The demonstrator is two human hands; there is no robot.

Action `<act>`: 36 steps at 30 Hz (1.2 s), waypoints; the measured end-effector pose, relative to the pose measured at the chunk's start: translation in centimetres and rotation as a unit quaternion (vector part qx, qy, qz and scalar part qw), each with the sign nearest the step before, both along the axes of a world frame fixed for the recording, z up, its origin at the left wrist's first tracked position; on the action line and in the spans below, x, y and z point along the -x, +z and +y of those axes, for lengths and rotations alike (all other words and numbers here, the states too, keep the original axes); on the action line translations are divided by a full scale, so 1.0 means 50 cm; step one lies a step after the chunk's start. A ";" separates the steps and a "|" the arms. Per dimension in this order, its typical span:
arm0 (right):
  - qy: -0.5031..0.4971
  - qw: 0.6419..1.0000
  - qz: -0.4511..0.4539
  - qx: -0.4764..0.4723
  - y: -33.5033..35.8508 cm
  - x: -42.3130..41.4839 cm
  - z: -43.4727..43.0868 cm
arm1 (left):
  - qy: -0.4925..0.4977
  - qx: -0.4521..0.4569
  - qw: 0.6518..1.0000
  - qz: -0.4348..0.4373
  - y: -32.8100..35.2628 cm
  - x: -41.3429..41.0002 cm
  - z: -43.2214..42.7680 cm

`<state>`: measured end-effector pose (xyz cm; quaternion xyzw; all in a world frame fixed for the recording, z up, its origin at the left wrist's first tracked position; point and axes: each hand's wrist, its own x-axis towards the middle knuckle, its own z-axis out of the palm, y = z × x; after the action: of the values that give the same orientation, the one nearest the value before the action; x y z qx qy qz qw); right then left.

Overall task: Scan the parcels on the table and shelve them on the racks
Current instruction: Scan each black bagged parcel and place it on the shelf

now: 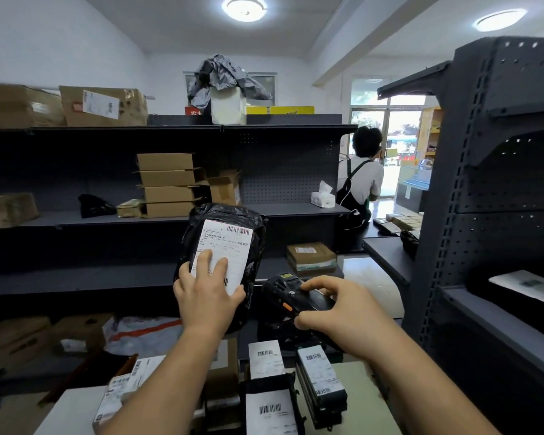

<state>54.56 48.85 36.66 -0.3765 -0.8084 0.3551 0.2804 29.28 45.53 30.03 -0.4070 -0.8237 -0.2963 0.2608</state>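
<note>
A: Where is the parcel being scanned?

B: The black parcel [258, 246] is off the desk, held upright at the middle of the view. Its white label [230, 246] faces the camera, with a barcode along the label's top edge.

A: And the hands?

B: The left hand [206, 293] grips the black parcel from below: 2 fingers lie flat on the label and the thumb clamps its lower right corner. The right hand [336, 312] is closed round a black scanner [291, 296], fingers curled over its top and thumb against its near side. The scanner sits at 4 o'clock from the black parcel, just beside its lower edge, with an orange side button showing. I cannot tell whether the 2 touch.

A: What lies on the desk?

B: At 6 o'clock the desk [358, 400] carries 3 dark packets [266, 359] with white barcode labels face up, packed close together. A brown carton [223, 362] lies just beside them at 7 o'clock.

A: The racks?

B: A dark rack [107, 219] runs from 9 o'clock across behind the black parcel. Its middle shelf holds a stack of 4 cardboard boxes [167, 186] at 11 o'clock and a tissue box [322, 197] at 1 o'clock. A lower shelf carries a brown taped parcel [310, 255]. A second rack [484, 183] stands at 3 o'clock. A person [361, 180] in a white top is at 2 o'clock, back to the camera, near the doorway.
</note>
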 end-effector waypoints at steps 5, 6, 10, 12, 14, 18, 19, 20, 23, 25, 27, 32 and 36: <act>-0.004 1.000 -0.005 -0.023 -0.022 -0.012 0.000 | -0.005 -0.002 1.000 -0.010 -0.013 -0.018 -0.030; -0.004 1.000 -0.007 -0.025 -0.032 -0.013 0.000 | -0.007 -0.003 1.000 -0.015 -0.016 -0.023 -0.041; -0.014 0.999 -0.006 -0.043 -0.083 -0.011 -0.016 | -0.035 -0.006 0.998 -0.051 -0.022 -0.051 -0.098; -0.029 0.997 -0.008 -0.073 -0.102 -0.017 -0.041 | -0.056 -0.010 0.996 -0.069 -0.021 -0.067 -0.130; -0.047 0.995 0.009 -0.089 -0.115 -0.032 -0.075 | -0.089 -0.018 0.993 -0.078 -0.016 -0.086 -0.160; -0.118 0.984 0.056 -0.122 -0.126 -0.099 -0.148 | -0.177 -0.027 0.979 -0.099 0.011 -0.153 -0.195; -0.146 0.978 0.070 -0.134 -0.125 -0.124 -0.168 | -0.203 -0.028 0.973 -0.103 0.017 -0.177 -0.199; -0.178 0.969 0.084 -0.149 -0.124 -0.151 -0.189 | -0.230 -0.029 0.967 -0.108 0.022 -0.204 -0.202; -0.268 0.939 0.103 -0.192 -0.120 -0.254 -0.250 | -0.310 -0.027 0.943 -0.120 0.032 -0.299 -0.203; -0.320 0.916 0.094 -0.224 -0.113 -0.338 -0.290 | -0.362 -0.030 0.923 -0.129 0.038 -0.382 -0.203; -0.379 0.887 0.081 -0.250 -0.101 -0.433 -0.330 | -0.419 -0.039 0.897 -0.133 0.047 -0.478 -0.202; -0.509 0.816 0.070 -0.264 -0.092 -0.688 -0.432 | -0.555 -0.037 0.822 -0.122 0.066 -0.768 -0.209; -0.589 0.767 0.065 -0.244 -0.112 -0.888 -0.506 | -0.634 -0.012 0.765 -0.110 0.058 -1.011 -0.207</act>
<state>98.98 23.56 31.04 -0.6735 -0.4670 -0.0655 0.5693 79.84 35.16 32.95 -0.7978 -0.3977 -0.4470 -0.0741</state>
